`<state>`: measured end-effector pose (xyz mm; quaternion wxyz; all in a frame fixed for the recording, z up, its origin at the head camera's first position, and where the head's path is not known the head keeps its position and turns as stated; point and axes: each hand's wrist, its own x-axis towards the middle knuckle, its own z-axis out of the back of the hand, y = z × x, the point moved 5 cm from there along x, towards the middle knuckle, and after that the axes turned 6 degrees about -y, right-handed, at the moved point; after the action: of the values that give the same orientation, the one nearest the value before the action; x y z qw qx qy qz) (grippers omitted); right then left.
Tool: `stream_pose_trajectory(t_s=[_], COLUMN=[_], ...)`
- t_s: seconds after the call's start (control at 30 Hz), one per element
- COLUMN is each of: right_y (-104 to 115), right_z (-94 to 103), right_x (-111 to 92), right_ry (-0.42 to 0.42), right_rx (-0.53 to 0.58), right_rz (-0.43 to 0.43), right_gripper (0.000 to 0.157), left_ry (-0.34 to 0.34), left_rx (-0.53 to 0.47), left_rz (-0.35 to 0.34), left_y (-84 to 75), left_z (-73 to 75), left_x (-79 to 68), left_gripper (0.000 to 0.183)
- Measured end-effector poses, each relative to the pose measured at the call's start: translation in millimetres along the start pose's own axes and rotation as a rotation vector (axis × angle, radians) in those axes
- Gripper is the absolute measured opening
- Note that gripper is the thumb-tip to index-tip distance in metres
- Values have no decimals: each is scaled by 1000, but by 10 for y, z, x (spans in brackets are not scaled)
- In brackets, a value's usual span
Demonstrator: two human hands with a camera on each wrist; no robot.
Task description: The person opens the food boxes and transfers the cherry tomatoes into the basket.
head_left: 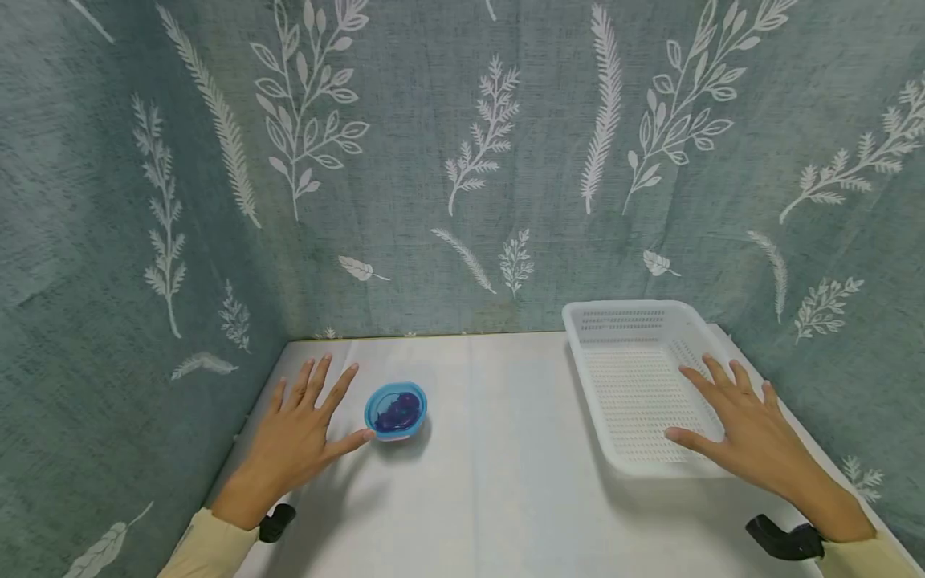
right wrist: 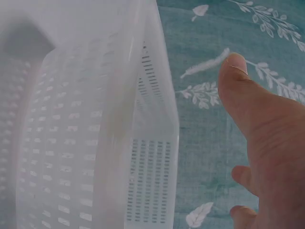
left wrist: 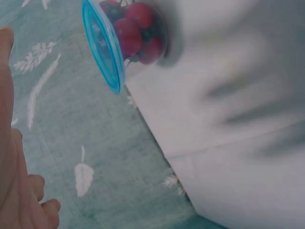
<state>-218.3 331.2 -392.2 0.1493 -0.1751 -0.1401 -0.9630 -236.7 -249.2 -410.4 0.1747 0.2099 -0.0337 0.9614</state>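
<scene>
A small clear tub with a blue lid [head_left: 396,411] stands left of the middle of the white table. Through its side, the left wrist view shows red cherry tomatoes [left wrist: 128,37]; from above they look purple under the lid. My left hand [head_left: 292,433] is spread with straight fingers, palm down, just left of the tub; its thumb tip overlaps the lid's edge, and contact I cannot tell. Over the right part of a white perforated plastic basket [head_left: 636,353], my right hand [head_left: 755,433] is spread too, gripping nothing. The basket's slotted side [right wrist: 150,181] fills much of the right wrist view.
Green-grey cloth [head_left: 426,160] with white leaf prints hangs behind the table and along both sides. White table surface [head_left: 506,449] lies between the tub and the basket. Each wrist carries a black strap-like piece [head_left: 278,523].
</scene>
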Motion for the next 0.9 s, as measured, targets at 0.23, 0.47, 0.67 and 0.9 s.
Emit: stream_pose_trajectory(t_s=[0.23, 0.47, 0.67, 0.9], right_y=[62, 203, 361, 556], right_z=[-33, -62, -101, -220], right_x=[61, 108, 164, 289], right_ry=[17, 53, -48, -138], right_rx=[49, 243, 265, 317], right_rz=[-8, 19, 98, 175], right_gripper=[98, 69, 44, 27], left_ry=[15, -57, -87, -21], left_rx=[-2, -47, -196, -384], left_rz=[10, -5, 55, 165], left_y=[70, 80, 81, 89], left_z=[-26, -53, -78, -184], left_x=[-37, -52, -34, -27], left_gripper=[99, 85, 61, 55])
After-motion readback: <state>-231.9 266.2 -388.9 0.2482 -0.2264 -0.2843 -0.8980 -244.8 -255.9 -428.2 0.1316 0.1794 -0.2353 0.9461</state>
